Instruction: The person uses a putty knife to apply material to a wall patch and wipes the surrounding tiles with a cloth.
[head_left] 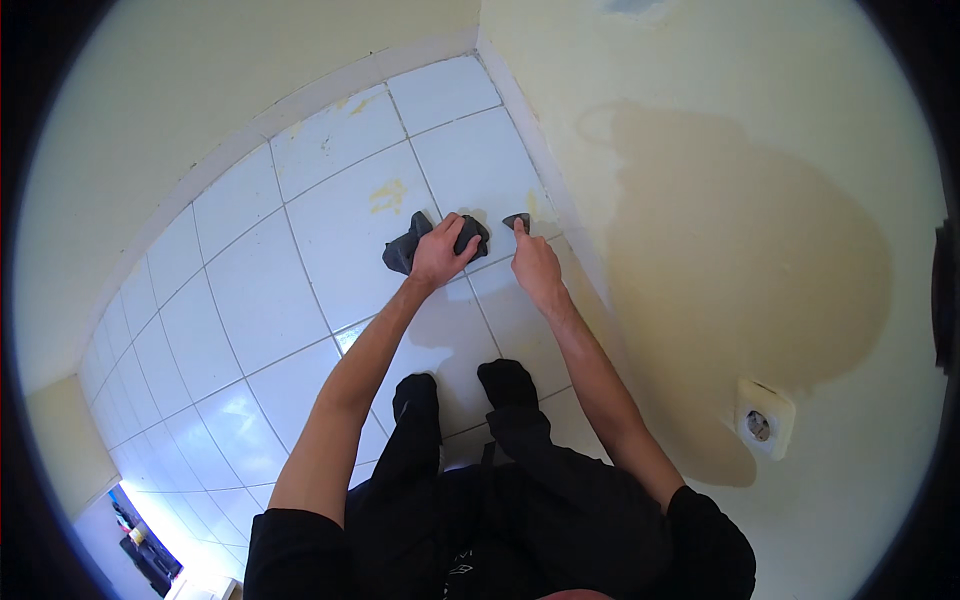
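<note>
A dark grey crumpled cloth (pixel 400 250) lies under my left hand (pixel 445 250), whose fingers are wrapped over it on the white tiled floor (pixel 250 310). Just to the right, my right hand (pixel 535 262) grips a small dark flat tool (pixel 511 222), thumb or finger pressed on top. The tool rests on the tile beside a yellowish mark (pixel 533 203) close to the baseboard. Another yellow stain (pixel 388 196) shows above the cloth, and more faint marks are near the far wall. The tool's handle, if any, is hidden by my hand.
My socked feet (pixel 505 383) stand just below my hands. A cream wall (pixel 700 90) with a low electrical socket (pixel 763 420) rises on the right, meeting another wall and its baseboard (pixel 350 75) at the top. A bright opening with dark objects (pixel 150 560) is at lower left.
</note>
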